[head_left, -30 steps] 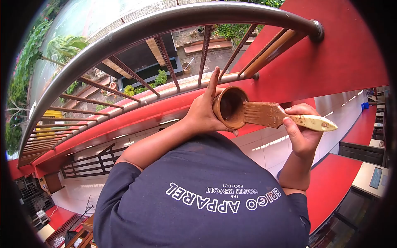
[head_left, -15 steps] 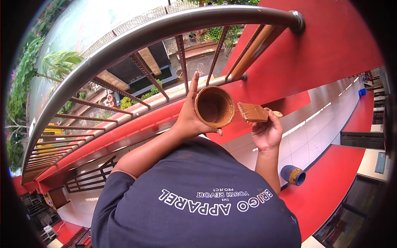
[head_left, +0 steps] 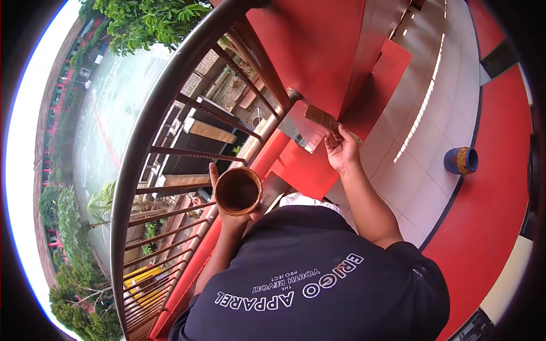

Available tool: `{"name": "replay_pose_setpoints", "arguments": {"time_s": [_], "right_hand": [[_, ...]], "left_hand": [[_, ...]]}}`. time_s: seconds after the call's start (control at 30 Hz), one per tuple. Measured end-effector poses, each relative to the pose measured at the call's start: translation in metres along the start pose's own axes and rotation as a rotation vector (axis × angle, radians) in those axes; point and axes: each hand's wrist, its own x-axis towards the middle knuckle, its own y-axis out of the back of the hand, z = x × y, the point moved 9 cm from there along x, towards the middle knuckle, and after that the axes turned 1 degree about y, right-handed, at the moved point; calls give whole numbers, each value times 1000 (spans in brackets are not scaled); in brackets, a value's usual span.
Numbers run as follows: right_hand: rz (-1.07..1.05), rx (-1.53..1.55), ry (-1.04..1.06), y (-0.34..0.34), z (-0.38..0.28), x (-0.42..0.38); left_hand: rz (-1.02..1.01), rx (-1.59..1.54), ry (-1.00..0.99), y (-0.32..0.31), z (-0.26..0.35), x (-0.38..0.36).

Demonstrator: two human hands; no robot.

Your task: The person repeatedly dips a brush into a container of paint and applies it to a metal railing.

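Observation:
My left hand (head_left: 228, 219) is wrapped round a brown-coated cup (head_left: 239, 191), whose open top faces the camera; its inside is dark. The cup is beside the thin bars of the metal railing (head_left: 134, 136). Up and to the right, my right hand (head_left: 343, 149) grips a wide paintbrush (head_left: 321, 117) by its handle. The brush's brown-coated bristles point up and left, near the lower end of the thick railing post (head_left: 264, 62). Brush and cup are apart.
A red wall (head_left: 313, 45) rises beyond the brush. A blue and yellow pot (head_left: 460, 161) lies at the right by a red ledge (head_left: 495, 136). Pale floor tiles (head_left: 421, 102) stretch between. Plants and a court show beyond the railing.
The view has turned, so the railing stands steeper. The cup is now lower and further left in view. My right hand has moved the brush away from the cup, up towards the railing post.

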Motion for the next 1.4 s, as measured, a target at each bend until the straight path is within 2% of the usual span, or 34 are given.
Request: {"name": "replay_pose_setpoints", "arguments": {"time_s": [0.17, 0.2, 0.3, 0.37, 0.47, 0.6, 0.7, 0.83, 1.0, 1.1, 1.17, 1.2, 1.3, 1.4], "right_hand": [[24, -61, -13, 11, 20, 41], [21, -69, -24, 14, 25, 49], [52, -115, -17, 13, 30, 59], [77, -156, 24, 11, 28, 63], [11, -259, 201, -5, 12, 64], [-85, -539, 458, -30, -2, 67], [-138, -956, 760, -62, -10, 58], [-205, -1201, 1110, -116, -13, 37], [-210, -1273, 1094, -107, -3, 63], [-172, -1311, 1072, -90, -7, 61], [-181, -1328, 1071, -81, -9, 61], [-185, -1385, 1134, -81, -10, 59], [-184, -1367, 1203, -102, -18, 40], [-193, -1268, 1195, -129, -17, 33]], "left_hand": [[-117, 124, -67, -7, 0, 3], [-212, 312, -169, -5, 0, 5], [-197, 232, -131, 1, -20, 0], [-131, 102, 2, 3, -23, 1], [-40, -34, 124, 5, -30, 1], [-40, -21, 133, 2, -26, 4], [-57, 52, 90, -1, -18, 10], [-42, -15, 143, -6, -13, 12], [31, -138, 233, -9, -2, 13], [3, -143, 166, -7, -1, 16], [-62, 27, 147, -3, -8, 16], [-68, 15, 164, -3, -11, 15], [-20, -84, 215, -4, -17, 11], [-34, -55, 193, -3, -23, 9]]}}
